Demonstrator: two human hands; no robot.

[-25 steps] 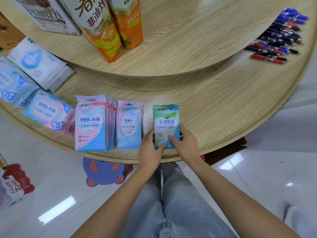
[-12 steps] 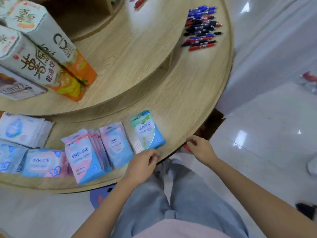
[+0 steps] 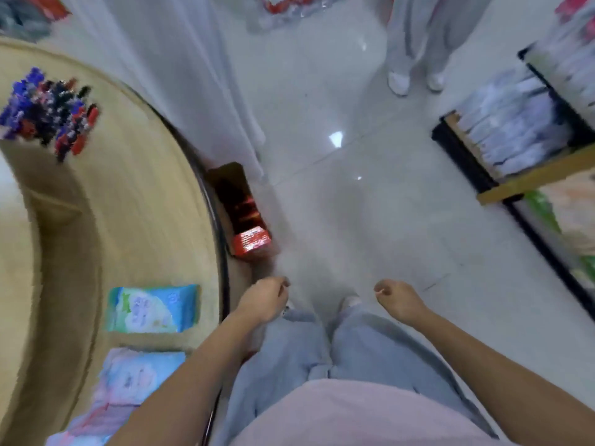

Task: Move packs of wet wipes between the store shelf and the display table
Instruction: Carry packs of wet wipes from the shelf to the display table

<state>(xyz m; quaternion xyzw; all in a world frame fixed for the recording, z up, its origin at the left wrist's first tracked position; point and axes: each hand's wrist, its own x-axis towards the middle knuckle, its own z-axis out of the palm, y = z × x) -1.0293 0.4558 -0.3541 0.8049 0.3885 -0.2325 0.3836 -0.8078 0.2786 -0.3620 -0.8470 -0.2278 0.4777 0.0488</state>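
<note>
A green and blue pack of wet wipes [image 3: 151, 309] lies flat on the round wooden display table [image 3: 154, 201] at the left, near its edge. A pink and blue pack [image 3: 135, 381] lies below it, partly hidden by my left forearm. My left hand [image 3: 264, 300] hangs just off the table's edge with loosely curled fingers and holds nothing. My right hand [image 3: 397, 299] hangs over the floor, also loosely curled and empty. The store shelf [image 3: 528, 178] at the right carries blurred white packs [image 3: 512, 133].
A pile of blue, red and black pens [image 3: 48, 114] lies at the table's far left. A box with red packets [image 3: 244, 226] sits on the floor by the table. Another person's legs [image 3: 415, 49] stand at the top. Grey tiled floor lies between table and shelf.
Both hands let go of the green pack and drew back off the table. My view has swung right, from the table toward the floor and the shelf.
</note>
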